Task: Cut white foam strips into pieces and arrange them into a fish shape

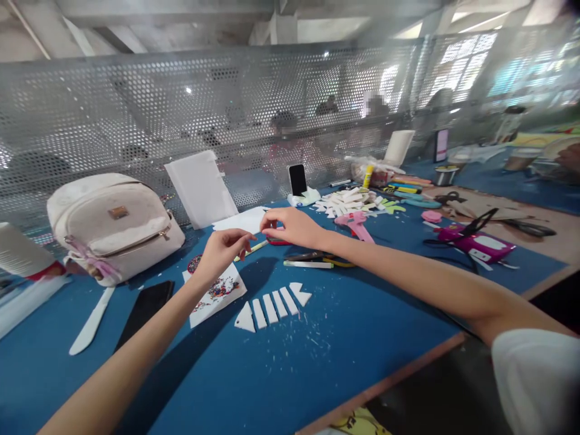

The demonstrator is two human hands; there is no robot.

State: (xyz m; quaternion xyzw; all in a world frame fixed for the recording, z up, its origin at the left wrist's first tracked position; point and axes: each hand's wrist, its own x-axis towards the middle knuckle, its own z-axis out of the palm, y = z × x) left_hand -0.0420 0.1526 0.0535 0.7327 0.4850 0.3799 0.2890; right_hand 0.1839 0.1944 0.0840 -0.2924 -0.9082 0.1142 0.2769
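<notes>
My left hand [225,249] is raised over a white paper sheet [203,313] strewn with small coloured bits. Its fingers are curled toward the thumb, and anything between them is too small to make out. Close by on the right, my right hand [290,226] hangs over the table with bent fingers pinched downward; what they hold, if anything, is hidden. A red object [277,242] lies just beneath it. In front of both hands, flat white pieces [270,308] lie in a row shaped like a fish skeleton, with white crumbs beside them.
A pink glue gun [356,225] lies right of my hands, before a heap of white pieces [347,200]. Left stand a cream backpack [115,223], white knife [93,323] and dark flat object [144,311]. A phone [298,180] leans near the perforated metal screen [254,109].
</notes>
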